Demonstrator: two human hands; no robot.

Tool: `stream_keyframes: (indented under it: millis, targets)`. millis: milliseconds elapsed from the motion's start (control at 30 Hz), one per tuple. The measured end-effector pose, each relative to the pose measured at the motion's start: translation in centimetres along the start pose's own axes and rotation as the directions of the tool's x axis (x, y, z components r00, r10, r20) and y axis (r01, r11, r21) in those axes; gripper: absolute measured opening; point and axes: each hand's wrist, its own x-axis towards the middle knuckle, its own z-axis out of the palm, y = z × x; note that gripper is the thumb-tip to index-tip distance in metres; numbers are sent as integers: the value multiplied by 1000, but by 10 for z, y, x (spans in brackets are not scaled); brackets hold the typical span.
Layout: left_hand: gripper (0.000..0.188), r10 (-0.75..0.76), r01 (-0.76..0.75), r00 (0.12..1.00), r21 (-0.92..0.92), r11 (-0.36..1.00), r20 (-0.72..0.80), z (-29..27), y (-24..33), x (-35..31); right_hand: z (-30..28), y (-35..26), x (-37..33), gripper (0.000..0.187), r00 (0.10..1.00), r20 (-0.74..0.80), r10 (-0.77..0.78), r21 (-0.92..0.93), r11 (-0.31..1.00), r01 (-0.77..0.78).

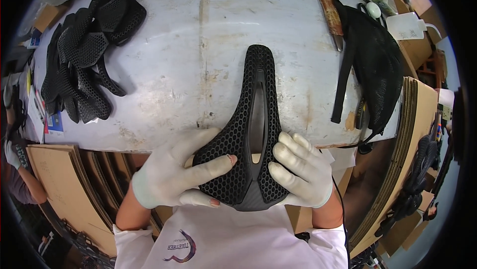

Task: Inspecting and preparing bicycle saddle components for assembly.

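A black bicycle saddle [223, 144] with a honeycomb lattice surface and a long central slot is held at the table's near edge, its narrow nose pointing away from me. My left hand [181, 169], in a white glove with worn fingertips, grips the saddle's wide left side, index finger and thumb lying on top. My right hand [303, 169], also white-gloved, clasps the right side with its fingers curled over the edge. The undersides of both palms and the saddle's lower face are hidden.
Several black lattice saddle covers [82, 55] lie heaped at the table's far left. On the right are a rusty flat blade [328, 8], a black mesh bag [375, 65] and a white squeeze bottle [408, 26]. Cardboard boxes [74, 189] flank me; another person's gloved hand [12, 154] shows far left.
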Motion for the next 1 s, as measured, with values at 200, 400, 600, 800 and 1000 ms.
stream_keyframes:
  millis: [200,400,600,800,1000]
  targets:
    - [87,-363,155,915,-680,717,-174,21,-1,-22,8,-1,2,32,998,-57,9,8,1000,-9]
    - [70,-88,76,993,-144,987,-81,4,6,-1,9,-4,2,30,999,-54,5,-19,1000,-6]
    - [67,-93,91,994,-52,995,-52,-3,19,5,14,-1,0,31,997,-79,2,-21,1000,-3]
    - [71,-90,90,996,93,992,-9,-11,22,4,14,-3,2,31,997,-76,7,-30,999,-9]
    - [72,-43,45,999,84,995,-24,-5,15,4,17,0,-2,31,998,-59,24,-5,1000,-25]
